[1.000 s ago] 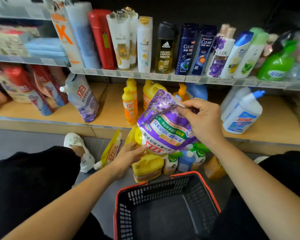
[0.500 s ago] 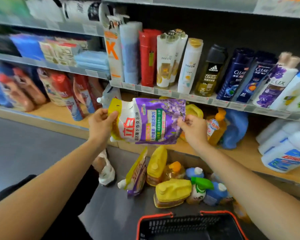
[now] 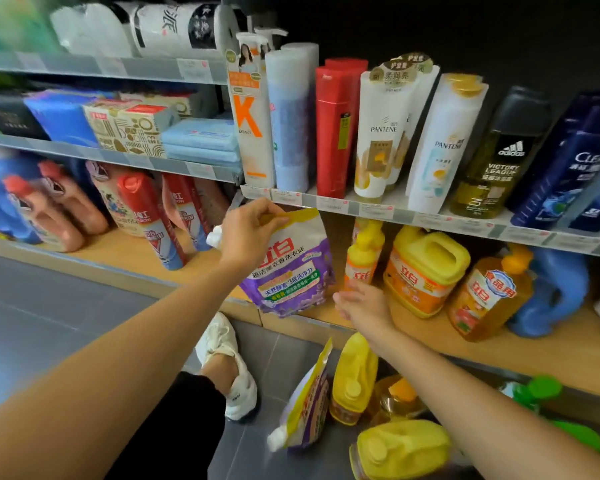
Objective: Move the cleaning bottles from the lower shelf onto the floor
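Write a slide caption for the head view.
Left hand pinches a purple-and-white plastic detergent pouch; right hand hovers beside it, open.

Head camera, forward-down, near lower shelf (image 3: 520,355)

The lower shelf (image 3: 534,355) bears a yellow jug (image 3: 425,268).

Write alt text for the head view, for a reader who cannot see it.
A person's left-hand grip pinches the top of a purple detergent pouch at the front of the lower shelf, while the open right-hand grip extends toward a small yellow bottle there. Another pouch and yellow bottles sit on the floor below.
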